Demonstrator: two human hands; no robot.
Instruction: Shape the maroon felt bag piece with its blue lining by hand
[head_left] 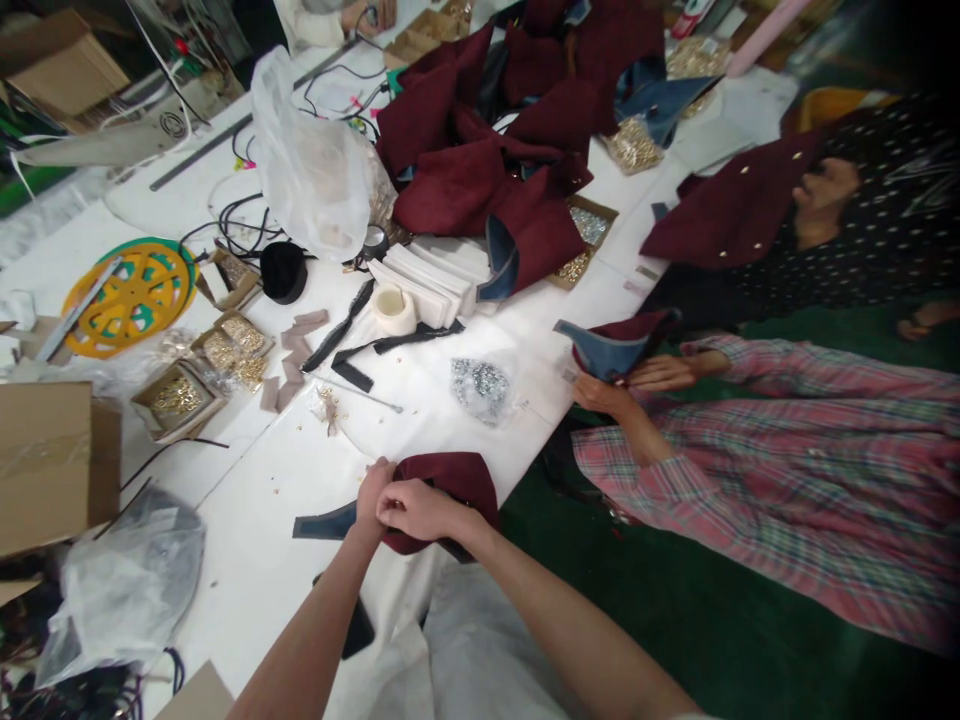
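Both bare forearms reach up from the lower edge and converge. Left hand (373, 492): wrist straight, back toward the camera, fingers curled inward and pinched; fingertips hidden. Right hand (417, 508): forearm enters from lower right, wrist bent toward the left hand, knuckles up, fingers folded under in a closed grip. The two hands touch, right thumb side against the left fingers. Sleeves none.

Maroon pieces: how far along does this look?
Done, apparently: a maroon piece with gold studs lies at the far right. In hand: both hands, left hand and right hand, hold a maroon piece at the table edge. Left: a maroon pile and trays of gold fittings.
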